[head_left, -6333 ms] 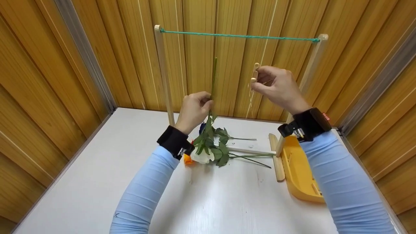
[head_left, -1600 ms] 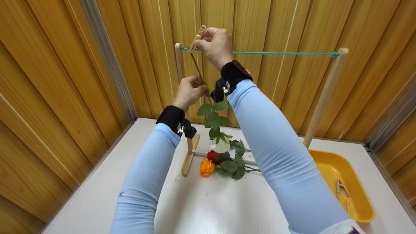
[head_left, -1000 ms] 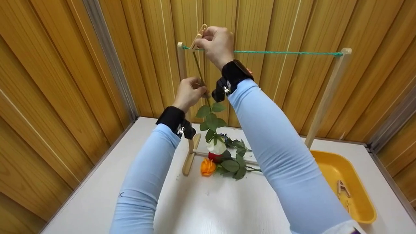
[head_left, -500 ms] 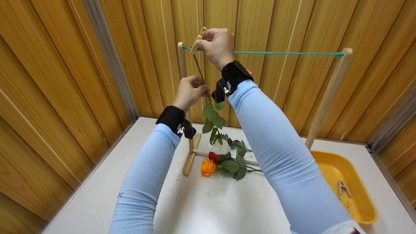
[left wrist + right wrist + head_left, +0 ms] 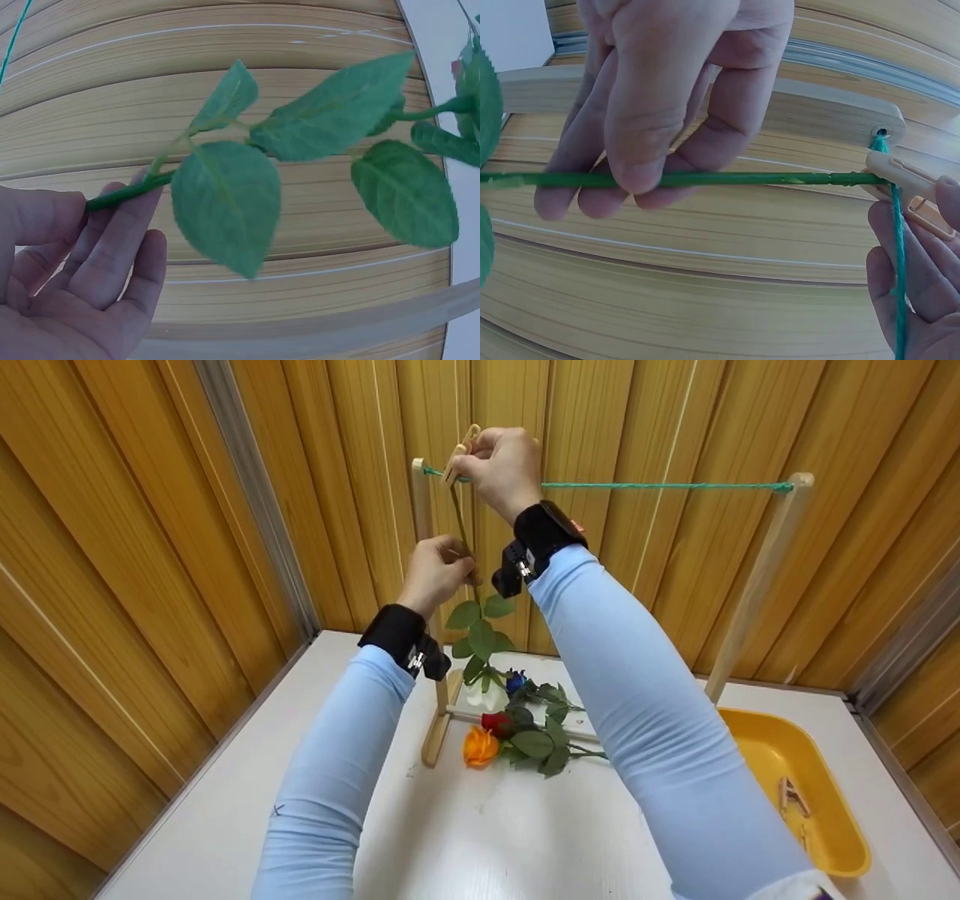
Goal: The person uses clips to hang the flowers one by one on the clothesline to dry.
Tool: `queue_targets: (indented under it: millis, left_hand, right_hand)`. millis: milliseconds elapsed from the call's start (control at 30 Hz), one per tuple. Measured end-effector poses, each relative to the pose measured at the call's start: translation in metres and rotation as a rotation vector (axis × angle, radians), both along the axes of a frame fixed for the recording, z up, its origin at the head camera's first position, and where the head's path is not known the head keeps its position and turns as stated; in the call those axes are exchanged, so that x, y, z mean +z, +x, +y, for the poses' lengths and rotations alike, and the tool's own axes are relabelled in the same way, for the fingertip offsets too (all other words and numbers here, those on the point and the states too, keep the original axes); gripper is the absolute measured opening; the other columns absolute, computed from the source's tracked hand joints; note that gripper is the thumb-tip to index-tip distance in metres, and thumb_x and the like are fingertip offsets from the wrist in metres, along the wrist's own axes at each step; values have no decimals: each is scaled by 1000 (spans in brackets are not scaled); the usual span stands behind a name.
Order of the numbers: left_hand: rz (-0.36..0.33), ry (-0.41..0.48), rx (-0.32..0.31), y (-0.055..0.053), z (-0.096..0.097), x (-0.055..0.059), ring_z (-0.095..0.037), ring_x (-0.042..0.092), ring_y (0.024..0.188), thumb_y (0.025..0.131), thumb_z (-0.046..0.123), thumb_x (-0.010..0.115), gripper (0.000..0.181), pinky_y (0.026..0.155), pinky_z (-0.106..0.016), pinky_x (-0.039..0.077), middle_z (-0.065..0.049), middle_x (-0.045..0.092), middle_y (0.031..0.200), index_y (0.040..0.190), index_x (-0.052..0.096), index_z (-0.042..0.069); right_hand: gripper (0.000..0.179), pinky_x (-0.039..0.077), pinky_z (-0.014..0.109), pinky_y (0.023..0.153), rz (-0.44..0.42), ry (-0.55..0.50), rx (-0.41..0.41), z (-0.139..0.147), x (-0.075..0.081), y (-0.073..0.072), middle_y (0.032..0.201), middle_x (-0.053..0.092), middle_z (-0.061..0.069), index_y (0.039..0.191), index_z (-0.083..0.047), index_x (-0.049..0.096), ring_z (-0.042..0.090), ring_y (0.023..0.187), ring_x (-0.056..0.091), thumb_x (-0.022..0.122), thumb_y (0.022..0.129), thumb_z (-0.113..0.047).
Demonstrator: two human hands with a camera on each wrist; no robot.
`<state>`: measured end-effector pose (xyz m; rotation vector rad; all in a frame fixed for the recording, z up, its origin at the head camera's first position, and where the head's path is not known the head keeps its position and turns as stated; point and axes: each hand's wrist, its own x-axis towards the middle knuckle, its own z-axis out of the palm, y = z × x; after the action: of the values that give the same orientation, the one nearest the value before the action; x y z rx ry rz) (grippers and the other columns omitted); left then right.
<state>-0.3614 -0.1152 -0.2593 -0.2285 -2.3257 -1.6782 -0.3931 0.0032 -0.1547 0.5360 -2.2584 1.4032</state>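
Note:
A white rose [image 5: 484, 696] hangs head-down on its green stem [image 5: 735, 178], leaves spread above the bloom. My left hand [image 5: 439, 571] pinches that stem between thumb and fingers, also plain in the left wrist view, where its leaves [image 5: 225, 206] fill the middle. Higher up, my right hand [image 5: 506, 469] grips a wooden clothespin [image 5: 454, 465] at the left end of the green cord [image 5: 660, 485]. In the right wrist view the clothespin's [image 5: 904, 180] tip meets both the cord and the stem's cut end; whether it clamps them firmly I cannot tell.
Wooden posts [image 5: 757, 585] carry the cord. An orange rose [image 5: 480, 746], a red rose [image 5: 495, 724] and a blue flower [image 5: 516, 681] lie on the white table [image 5: 480, 840] below. To the right, a yellow tray [image 5: 832, 780] holds clothespins [image 5: 791, 796].
Over several seconds, the right hand carried the clothespin left to the cord, and the left hand raised the white rose's stem end there. Lately the bloom has only swayed slightly.

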Motion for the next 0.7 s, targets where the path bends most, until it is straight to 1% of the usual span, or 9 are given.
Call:
queue_targets:
  millis: [100, 200, 267, 333, 367, 433, 567, 600, 700]
  left_hand:
    - [-9, -12, 14, 1, -1, -1, -41, 71, 95, 99, -4, 59, 12, 76, -30, 57, -30, 69, 109, 108, 67, -6]
    - [-22, -18, 19, 1, -1, -1, -42, 71, 97, 99, -4, 59, 12, 75, -29, 56, -31, 68, 110, 109, 66, -5]
    - [-29, -20, 17, 1, 0, -1, -38, 71, 93, 99, -3, 59, 11, 76, -30, 57, -28, 69, 107, 108, 65, -4]
    - [-34, -14, 9, 1, 1, 0, -32, 71, 88, 99, -3, 58, 11, 77, -31, 58, -22, 68, 101, 108, 64, -4]
    - [-35, -6, 1, 1, 1, 0, -32, 71, 88, 99, -2, 58, 11, 78, -32, 59, -19, 67, 98, 108, 64, -4]
    - [-37, 4, -13, 1, 2, 0, -26, 70, 83, 100, -2, 57, 11, 79, -32, 59, -20, 67, 100, 109, 63, -4]
    - [-36, 2, -28, 1, 1, -1, -20, 69, 76, 100, -1, 56, 11, 78, -31, 59, -25, 68, 102, 108, 64, -4]
    - [-37, -5, -28, 1, 1, -1, -15, 67, 74, 100, 0, 56, 12, 77, -31, 59, -24, 68, 102, 108, 64, -3]
    - [-47, -12, -28, 0, 0, -2, -16, 67, 76, 101, 2, 56, 14, 79, -31, 59, -17, 68, 97, 110, 65, -3]
  right_hand:
    - [17, 55, 20, 81, 0, 37, -16, 0, 1, 0, 108, 77, 10, 108, -2, 77, 15, 98, 73, 73, 97, -14]
    - [19, 53, 20, 82, -13, 69, -23, 0, 1, 1, 109, 76, 10, 110, -2, 76, 15, 98, 70, 72, 98, -17]
    - [20, 53, 21, 83, -34, 73, -9, 0, 1, 1, 111, 75, 9, 112, -2, 74, 15, 100, 69, 71, 99, -16]
    - [21, 53, 21, 83, -54, 69, 10, -1, 1, 1, 113, 74, 9, 114, -1, 72, 14, 103, 68, 70, 99, -16]
    - [21, 53, 21, 83, -64, 63, 19, -1, 1, 1, 114, 73, 9, 114, -1, 71, 14, 104, 67, 70, 98, -15]
    - [21, 54, 21, 84, -73, 50, 36, -2, 1, 1, 115, 72, 10, 115, 0, 69, 15, 105, 67, 70, 98, -14]
    - [21, 54, 21, 84, -58, 44, 45, -1, 0, 0, 115, 72, 10, 113, 0, 69, 16, 104, 67, 70, 97, -13]
    - [21, 55, 21, 84, -54, 40, 49, -1, 0, 0, 114, 72, 11, 112, 1, 68, 16, 103, 68, 70, 97, -13]
    - [19, 55, 21, 82, -47, 42, 54, 1, -1, 0, 111, 71, 10, 110, 0, 68, 15, 100, 67, 69, 96, -14]
